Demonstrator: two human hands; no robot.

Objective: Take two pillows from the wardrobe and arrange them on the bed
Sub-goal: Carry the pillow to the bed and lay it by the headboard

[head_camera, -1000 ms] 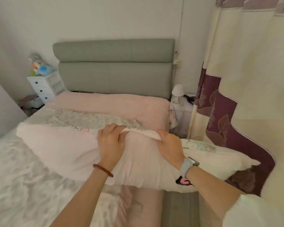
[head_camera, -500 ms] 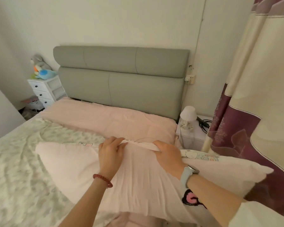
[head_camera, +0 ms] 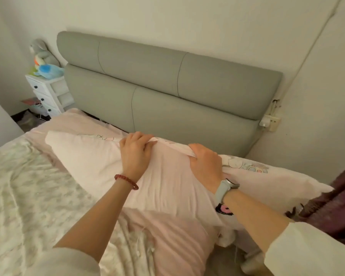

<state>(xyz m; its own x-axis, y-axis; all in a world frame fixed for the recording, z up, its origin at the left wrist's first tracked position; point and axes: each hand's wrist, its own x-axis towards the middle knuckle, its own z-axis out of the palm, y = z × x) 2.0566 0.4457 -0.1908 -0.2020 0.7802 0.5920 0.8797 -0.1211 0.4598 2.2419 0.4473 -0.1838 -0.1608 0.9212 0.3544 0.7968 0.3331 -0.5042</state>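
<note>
A long pale pink pillow point(head_camera: 92, 162) with small cartoon prints lies crosswise near the head of the bed point(head_camera: 177, 240), over the pink sheet. My left hand point(head_camera: 134, 154) grips its upper edge near the middle. A little to the right, my right hand point(head_camera: 206, 166), with a grey watch on the wrist, grips the same edge. The pillow's right end sticks out past the bed's right side toward the curtain. I see only this one pillow; the wardrobe is out of view.
A grey padded headboard point(head_camera: 167, 84) stands just behind the pillow. A crumpled patterned blanket point(head_camera: 28, 196) covers the left of the bed. A white drawer unit point(head_camera: 48, 94) with plush toys point(head_camera: 44, 64) sits far left. A dark purple curtain point(head_camera: 337, 206) hangs at right, a wall socket point(head_camera: 269, 122) above it.
Both hands have carried the pillow forward toward the headboard, and the view has closed in on the head of the bed. The bedside lamp at right has dropped out of sight.
</note>
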